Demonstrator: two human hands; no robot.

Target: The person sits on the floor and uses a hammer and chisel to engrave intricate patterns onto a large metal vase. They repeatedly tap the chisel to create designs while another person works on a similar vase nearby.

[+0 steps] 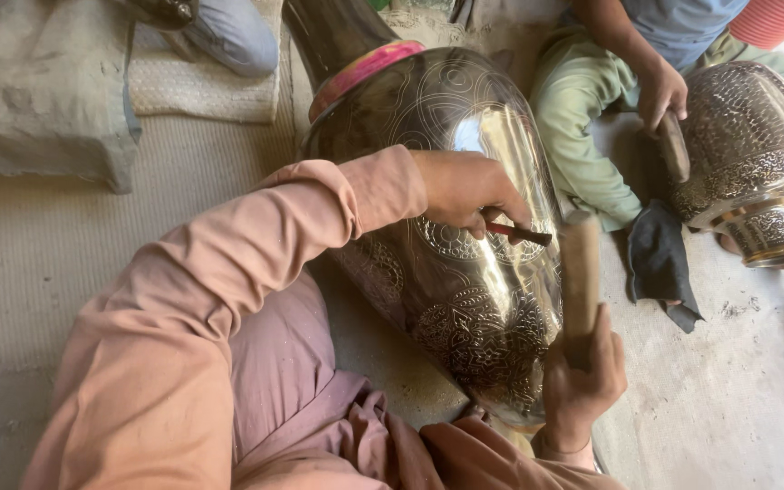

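A large engraved brass vase [465, 299] lies on its side in front of me, with a pink band near its dark neck. My left hand [466, 192] rests on the vase's shiny side and grips a thin chisel [521, 234] with a red shaft, its tip on the metal. Lower right, my right hand [583, 377] is closed around a wooden mallet [579, 272] held upright, its head just right of the chisel's end.
At the upper right a seated person in green trousers holds a wooden mallet [673, 145] against a second engraved vase [755, 154]. A dark cloth [660, 263] lies on the pale mat between us. A grey cushion [43, 86] sits at the upper left.
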